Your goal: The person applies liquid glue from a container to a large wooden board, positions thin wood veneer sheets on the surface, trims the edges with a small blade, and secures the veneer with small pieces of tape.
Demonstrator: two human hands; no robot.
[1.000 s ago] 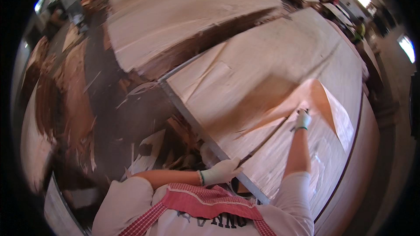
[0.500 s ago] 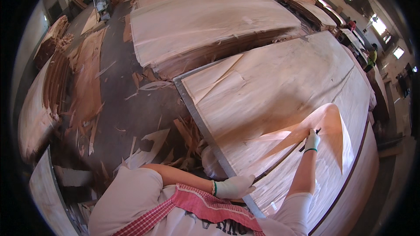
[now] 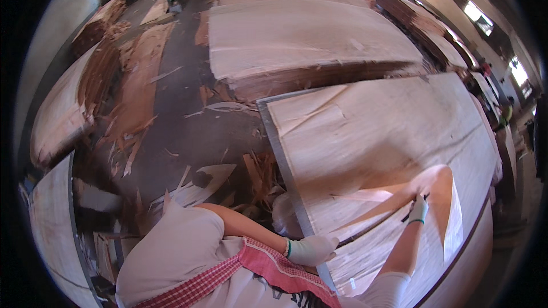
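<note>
Head view: the right grip held a dark tool, the veneer sheet partly raised beside it, unlifted beyond; what the left grip held was unclear.

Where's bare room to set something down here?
Free: flat veneer between the raised flap and big stack, though creased at left; most dark floor between that stack and the brown strips. Crowded: around the right hand by the flap, the left hand and the scrap pile.

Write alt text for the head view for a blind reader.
A white-gloved right hand grips a small dark object beside a curling flap of thin tan wood sheet; the white-gloved left hand is near the grey metal table edge. Pale stacked wood sheets lie beyond.
</note>
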